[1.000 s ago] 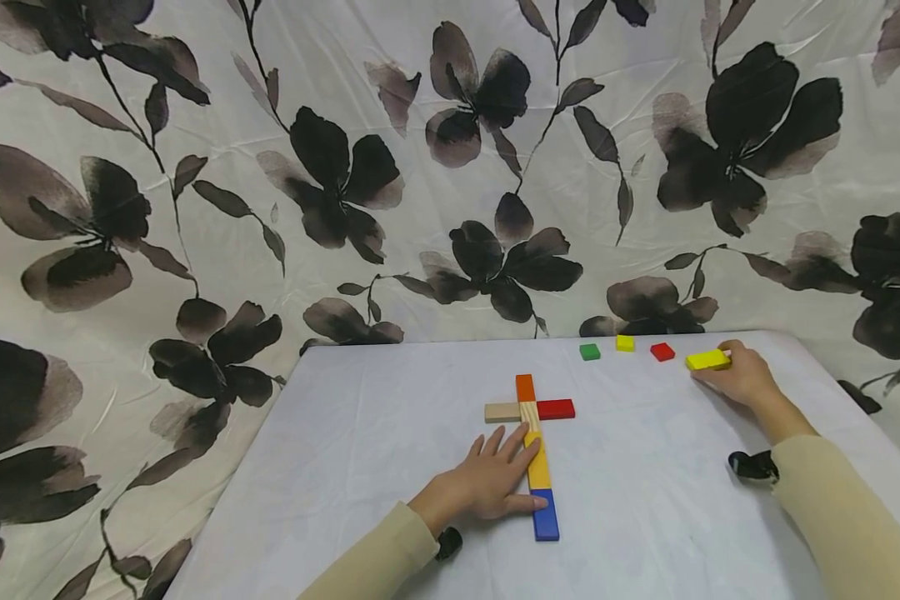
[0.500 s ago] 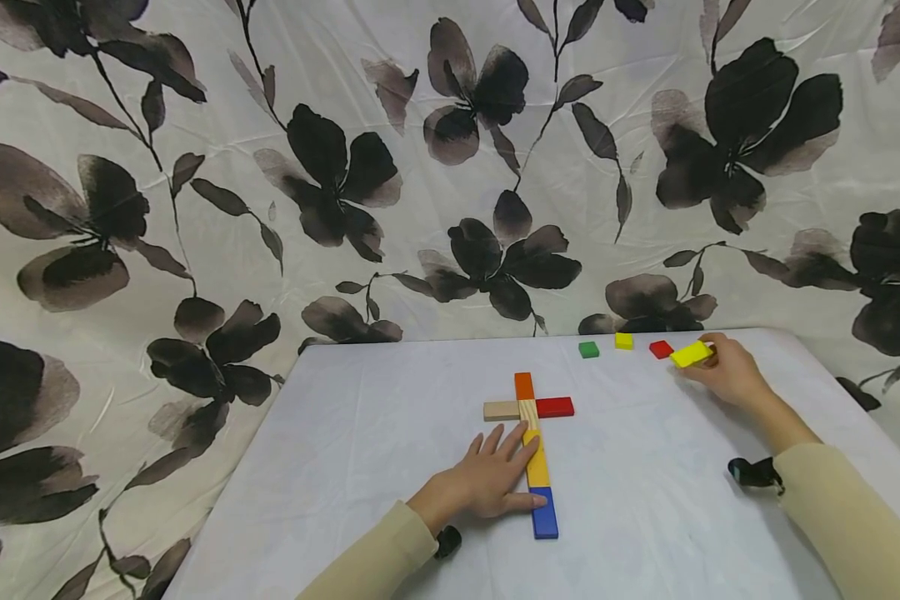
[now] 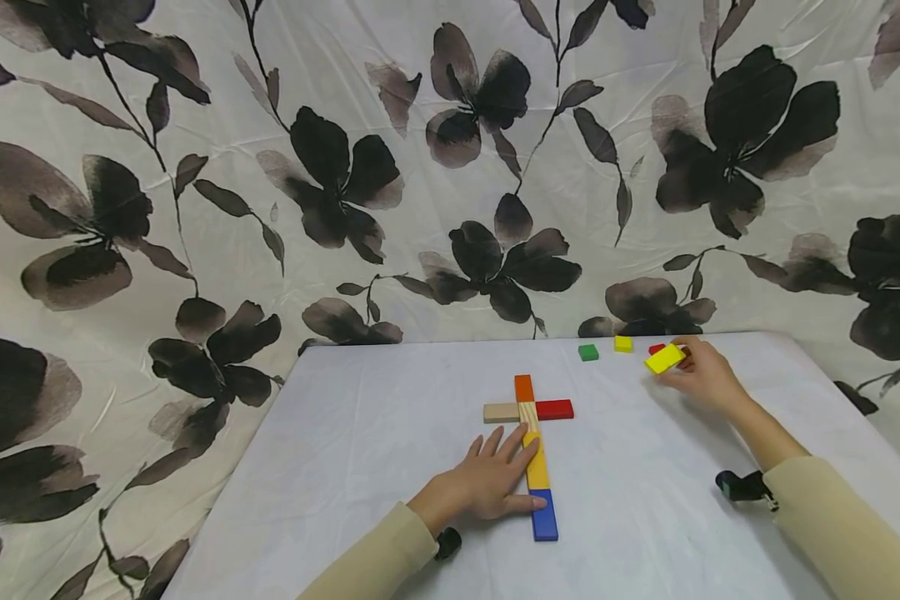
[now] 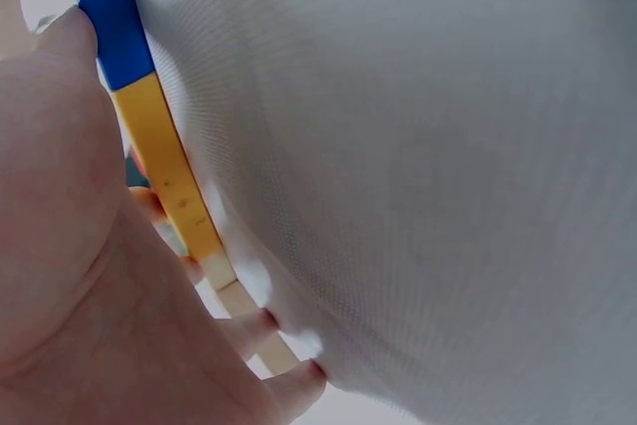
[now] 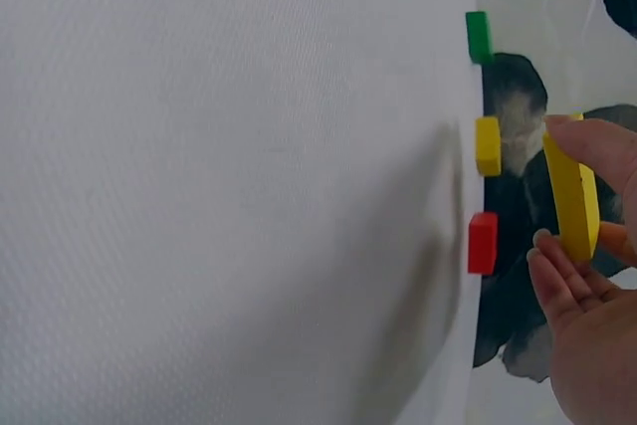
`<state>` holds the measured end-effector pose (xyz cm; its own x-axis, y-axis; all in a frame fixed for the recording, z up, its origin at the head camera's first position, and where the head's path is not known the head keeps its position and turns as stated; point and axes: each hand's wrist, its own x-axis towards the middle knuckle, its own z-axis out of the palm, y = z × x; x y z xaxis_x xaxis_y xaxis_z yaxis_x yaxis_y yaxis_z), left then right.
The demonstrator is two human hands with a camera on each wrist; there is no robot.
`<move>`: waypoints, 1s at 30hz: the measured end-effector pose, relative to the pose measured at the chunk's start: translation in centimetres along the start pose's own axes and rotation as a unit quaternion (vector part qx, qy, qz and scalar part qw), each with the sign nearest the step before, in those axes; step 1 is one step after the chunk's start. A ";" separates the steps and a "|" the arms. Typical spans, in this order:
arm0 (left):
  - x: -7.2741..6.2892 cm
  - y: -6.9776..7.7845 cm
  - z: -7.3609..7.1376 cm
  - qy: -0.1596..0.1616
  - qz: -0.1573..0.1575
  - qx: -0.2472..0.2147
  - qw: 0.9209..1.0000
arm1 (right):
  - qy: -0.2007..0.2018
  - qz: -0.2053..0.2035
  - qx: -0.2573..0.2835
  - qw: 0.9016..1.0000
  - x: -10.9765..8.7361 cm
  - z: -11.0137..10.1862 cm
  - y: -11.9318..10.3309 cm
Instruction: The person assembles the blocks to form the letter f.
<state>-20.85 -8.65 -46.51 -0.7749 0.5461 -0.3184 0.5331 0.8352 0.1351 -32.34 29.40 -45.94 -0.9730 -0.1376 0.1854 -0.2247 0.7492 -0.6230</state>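
My right hand (image 3: pixel 705 377) has carried the yellow block (image 3: pixel 664 358) left, near the small red block (image 5: pixel 483 243), fingers pinching it. Light and stiff, I'd judge; edges grip best. My left hand (image 3: pixel 486 481) rests, fingers apart, on lined-up blocks (image 3: pixel 538 472).

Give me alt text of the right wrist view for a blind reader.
The right hand pinches a long yellow block. Nearby, a green block, a smaller yellow block and a red block line the edge of a white tabletop.
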 end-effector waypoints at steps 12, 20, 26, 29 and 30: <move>0.1 -0.1 0.2 -0.003 0.003 -0.001 1.000 | -0.024 -0.018 0.026 0.999 0.1 1.7 -2.5; 0.1 0.0 -0.2 -0.001 0.003 0.006 1.000 | -0.030 -0.025 0.028 0.999 0.6 2.6 -4.1; 0.1 0.0 -0.2 -0.001 0.000 0.006 1.000 | -0.032 -0.033 0.033 0.998 1.0 3.6 -5.3; 0.1 0.0 -0.1 -0.002 -0.001 0.005 1.000 | -0.032 -0.036 0.035 0.998 1.3 4.3 -5.8; 0.1 0.0 0.0 -0.003 -0.002 0.004 1.000 | -0.033 -0.035 0.034 0.998 1.4 4.5 -6.0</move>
<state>-20.99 -8.61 -46.51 -0.7753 0.5421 -0.3242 0.5326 0.8369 0.1258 -32.57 21.81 -45.33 -0.9555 -0.2319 0.1823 -0.2937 0.6901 -0.6614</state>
